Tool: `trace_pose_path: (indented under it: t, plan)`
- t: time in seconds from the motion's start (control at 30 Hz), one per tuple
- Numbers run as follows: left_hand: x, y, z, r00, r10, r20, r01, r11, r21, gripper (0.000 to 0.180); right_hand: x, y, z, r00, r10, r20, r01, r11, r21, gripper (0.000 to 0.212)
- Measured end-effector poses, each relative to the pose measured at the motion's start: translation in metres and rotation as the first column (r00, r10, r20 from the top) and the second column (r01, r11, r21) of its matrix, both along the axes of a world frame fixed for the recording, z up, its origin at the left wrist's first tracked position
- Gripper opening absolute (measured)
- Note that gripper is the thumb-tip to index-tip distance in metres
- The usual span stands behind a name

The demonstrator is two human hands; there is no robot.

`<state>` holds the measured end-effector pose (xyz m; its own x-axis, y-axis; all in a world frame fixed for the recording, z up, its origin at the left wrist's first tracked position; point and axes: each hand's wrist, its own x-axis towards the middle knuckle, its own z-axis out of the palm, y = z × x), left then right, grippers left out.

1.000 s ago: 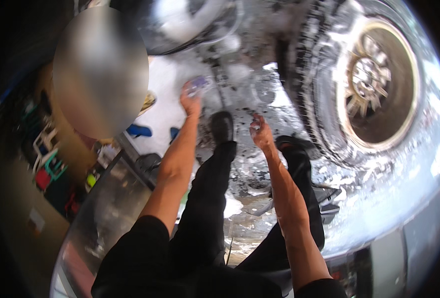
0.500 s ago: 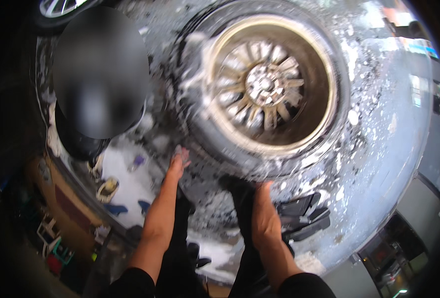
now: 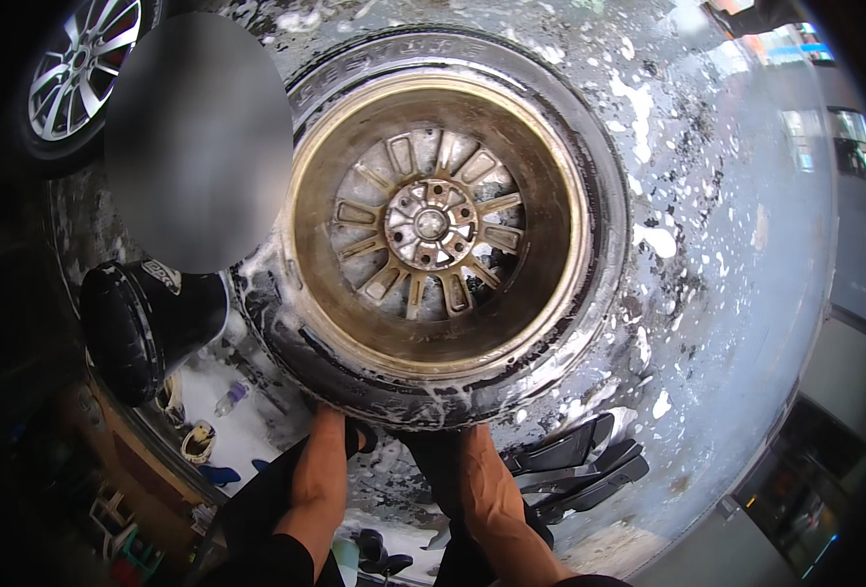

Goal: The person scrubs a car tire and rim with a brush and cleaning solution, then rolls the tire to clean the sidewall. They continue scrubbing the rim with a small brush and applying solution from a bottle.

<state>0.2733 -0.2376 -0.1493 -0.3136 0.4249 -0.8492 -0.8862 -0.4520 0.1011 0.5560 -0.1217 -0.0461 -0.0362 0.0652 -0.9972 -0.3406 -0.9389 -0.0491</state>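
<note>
A large wheel lies back face up in front of me, its black tyre [image 3: 604, 215] streaked with foam and its brown-stained alloy rim [image 3: 431, 225] showing many spokes. My left hand [image 3: 327, 418] reaches in at the tyre's near edge, left of the middle. My right hand [image 3: 475, 437] meets the same edge further right. The tyre covers the fingers of both hands, so their grip does not show. Foam clings to the near and left parts of the tyre.
Foam and dark water spot the grey floor [image 3: 746, 323]. Another silver-spoked wheel [image 3: 73, 73] is at the far left. A black boot-like thing [image 3: 159, 323] sits left of the tyre. Black plastic pieces [image 3: 589, 460] lie at right, a purple-topped bottle [image 3: 229, 399] at left. A dark blurred oval hides part of the view.
My left hand, open beside the tyre before, has gone in at its near edge, fingers now hidden. My right hand stays at that edge. The view has shifted, showing the wheel lower and further left.
</note>
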Motion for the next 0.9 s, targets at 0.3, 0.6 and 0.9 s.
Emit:
trace_pose_path:
  t: [0.3, 0.6, 0.9]
  plan:
    - [-0.041, 0.023, 0.199, 0.968, -0.039, -0.248, -0.004, 0.986, -0.169, 0.068, -0.054, 0.061, 0.087, 0.962, -0.044, -0.268, 0.045, 0.999, -0.003, 0.068]
    - [-0.222, 0.185, 0.399, 0.733, -0.487, -0.476, -0.07, 0.641, -0.764, 0.092, -0.268, 0.292, 0.334, 0.473, -0.017, 0.881, -0.858, -0.236, 0.456, 0.05]
    - [-0.307, 0.357, 0.471, 0.52, -0.815, -0.254, -0.254, 0.136, -0.958, 0.112, -0.353, 0.368, 0.343, 0.424, -0.021, 0.906, -0.887, 0.194, 0.419, 0.035]
